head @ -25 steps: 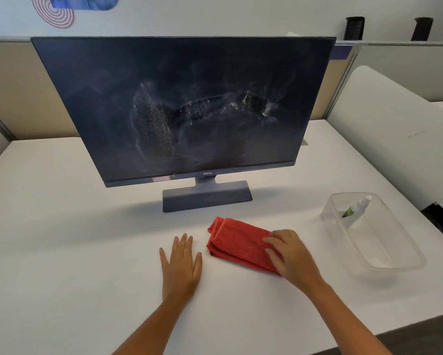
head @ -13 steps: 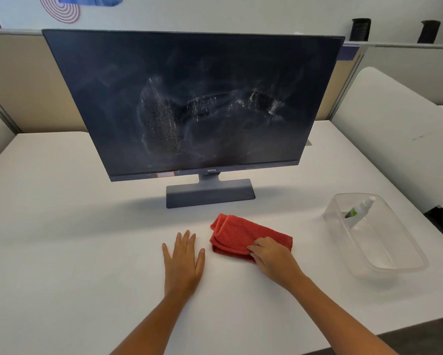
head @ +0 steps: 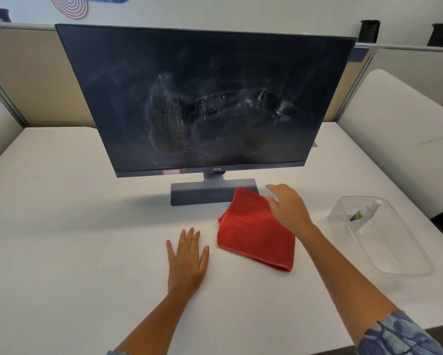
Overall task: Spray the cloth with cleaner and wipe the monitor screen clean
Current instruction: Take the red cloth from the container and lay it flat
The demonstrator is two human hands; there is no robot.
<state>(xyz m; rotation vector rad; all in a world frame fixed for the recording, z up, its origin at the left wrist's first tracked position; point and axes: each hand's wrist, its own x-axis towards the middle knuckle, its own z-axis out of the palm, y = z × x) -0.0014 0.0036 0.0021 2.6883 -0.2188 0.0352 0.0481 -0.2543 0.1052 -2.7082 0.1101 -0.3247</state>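
Nearest us, our left hand lies flat on the white table, fingers straight, holding nothing. Just to its right the red cloth is spread out, apart from that hand. Our right hand hovers over the cloth's far right edge, fingers loose and spread, curled round nothing that we can see. The spray bottle leans inside a clear tub, well out to the right of that hand. Beyond the right hand the cloth's far corner lies against the monitor base, and above that the monitor screen shows dried streaks and speckles across its middle.

We judge the cloth is not yet sprayed. Reaching for the bottle could tip the light tub if we catch its wall. Mist aimed loosely could land on the screen or the base instead of the cloth. Pressing hard while wiping could rock the monitor backward, since neither hand braces it.

The table is smooth, matte and pale. Beyond both hands stand beige partitions and a white wall
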